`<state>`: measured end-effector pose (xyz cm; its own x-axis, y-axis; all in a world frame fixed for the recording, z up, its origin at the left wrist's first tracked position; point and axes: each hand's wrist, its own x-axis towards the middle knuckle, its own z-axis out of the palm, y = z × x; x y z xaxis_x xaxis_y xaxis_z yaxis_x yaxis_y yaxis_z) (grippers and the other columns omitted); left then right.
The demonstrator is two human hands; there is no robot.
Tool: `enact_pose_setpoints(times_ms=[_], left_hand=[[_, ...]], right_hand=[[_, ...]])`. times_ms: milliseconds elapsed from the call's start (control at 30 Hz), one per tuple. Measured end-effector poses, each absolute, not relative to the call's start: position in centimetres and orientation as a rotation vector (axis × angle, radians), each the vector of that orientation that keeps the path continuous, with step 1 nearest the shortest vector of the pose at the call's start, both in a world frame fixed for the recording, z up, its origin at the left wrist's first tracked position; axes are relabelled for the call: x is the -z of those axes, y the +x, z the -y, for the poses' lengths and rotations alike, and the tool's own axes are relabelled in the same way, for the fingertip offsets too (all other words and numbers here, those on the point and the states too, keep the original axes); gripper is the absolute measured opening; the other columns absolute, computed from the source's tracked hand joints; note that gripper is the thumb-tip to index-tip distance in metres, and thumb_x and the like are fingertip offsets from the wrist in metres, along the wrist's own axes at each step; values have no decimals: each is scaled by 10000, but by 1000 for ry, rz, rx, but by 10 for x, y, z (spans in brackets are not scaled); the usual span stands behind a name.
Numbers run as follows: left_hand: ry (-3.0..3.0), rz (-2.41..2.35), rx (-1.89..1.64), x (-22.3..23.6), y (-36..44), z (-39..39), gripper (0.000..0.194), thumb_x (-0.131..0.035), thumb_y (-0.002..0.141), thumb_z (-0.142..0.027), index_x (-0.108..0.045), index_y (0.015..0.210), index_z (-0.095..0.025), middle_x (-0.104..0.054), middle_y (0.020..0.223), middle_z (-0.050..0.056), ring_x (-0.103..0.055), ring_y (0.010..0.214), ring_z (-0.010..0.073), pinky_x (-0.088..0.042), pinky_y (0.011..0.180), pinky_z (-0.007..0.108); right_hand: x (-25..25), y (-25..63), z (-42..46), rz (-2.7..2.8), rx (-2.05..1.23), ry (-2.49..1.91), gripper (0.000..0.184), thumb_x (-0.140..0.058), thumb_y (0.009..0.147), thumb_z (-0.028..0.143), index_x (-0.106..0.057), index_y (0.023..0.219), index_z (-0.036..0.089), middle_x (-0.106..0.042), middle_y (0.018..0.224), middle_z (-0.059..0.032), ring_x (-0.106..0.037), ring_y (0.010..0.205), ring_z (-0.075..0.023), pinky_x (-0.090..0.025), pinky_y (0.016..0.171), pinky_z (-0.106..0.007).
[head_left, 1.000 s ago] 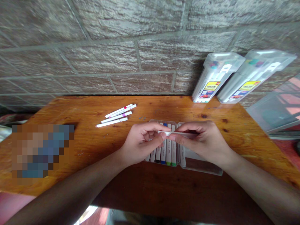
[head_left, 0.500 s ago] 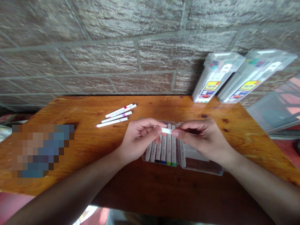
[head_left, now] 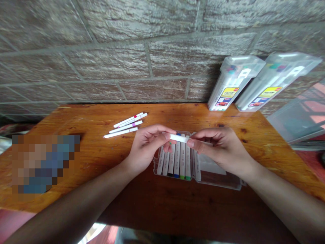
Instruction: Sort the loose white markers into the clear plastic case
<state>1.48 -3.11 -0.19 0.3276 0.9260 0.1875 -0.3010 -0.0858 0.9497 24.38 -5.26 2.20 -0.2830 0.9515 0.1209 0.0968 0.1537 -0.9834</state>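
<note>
A white marker (head_left: 178,138) is stretched level between my two hands, above the open marker case. My left hand (head_left: 149,145) pinches its left end between thumb and fingers. At the other end, my right hand (head_left: 215,144) grips it with thumb and forefinger; part of it is hidden behind those fingers. Below lies the clear plastic case (head_left: 218,182), holding a row of white markers (head_left: 179,162) with black, blue and green ends. One more white marker (head_left: 197,167) lies along the case's hinge side.
Several white markers (head_left: 124,126) lie loose on the wooden table (head_left: 83,135), back left. Two clear marker boxes, one (head_left: 224,84) beside the other (head_left: 274,84), stand at the back right against the stone wall (head_left: 162,61). A blurred-out object (head_left: 48,162) lies at left.
My left hand has shifted slightly left and up, so more of the white marker shows between my hands. My right hand has barely moved. The loose markers and boxes stay put.
</note>
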Motion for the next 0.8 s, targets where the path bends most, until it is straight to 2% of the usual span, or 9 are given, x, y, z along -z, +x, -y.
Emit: enact_pose_setpoints(times_ms=[133,267,500,667,800], left_hand=[[1202,-660,-1173,1,15,31,91,-789,917,-242,-853,966,-200,-791,779,34,-635,587,100,-555,608,233],[1173,-649,-1178,-1,15,31,94,-781,912,-225,-853,967,-200,-794,780,33,-648,592,101,-552,610,234],[1081,-683,-1192,-4,17,31,91,-777,870,-200,-849,920,-174,-793,742,51,-633,553,100,-536,577,231],[1013,-699,-1224,-8,18,29,102,-797,814,-198,-843,890,-148,-778,704,58,-597,531,103,-535,555,242],[966,-710,-1241,-10,18,27,108,-796,801,-199,-838,879,-138,-762,687,49,-556,507,90,-546,556,251]], right_hand=[[-25,244,52,1581,-1227,-1078,178,-920,805,367,-847,791,205,-682,628,26,-549,572,-99,-419,539,-216],[-31,243,51,1606,-1195,-1106,279,-891,834,397,-782,685,188,-640,572,29,-522,530,-92,-378,512,-224],[-31,245,53,1617,-1172,-1127,381,-807,902,427,-721,617,188,-546,508,44,-393,477,-80,-291,468,-246],[-26,249,52,1568,-1200,-1171,398,-826,873,489,-730,634,186,-547,519,27,-390,484,-95,-251,460,-269],[-24,249,52,1499,-1229,-1135,368,-859,857,452,-739,635,183,-584,554,16,-406,502,-93,-260,471,-268]])
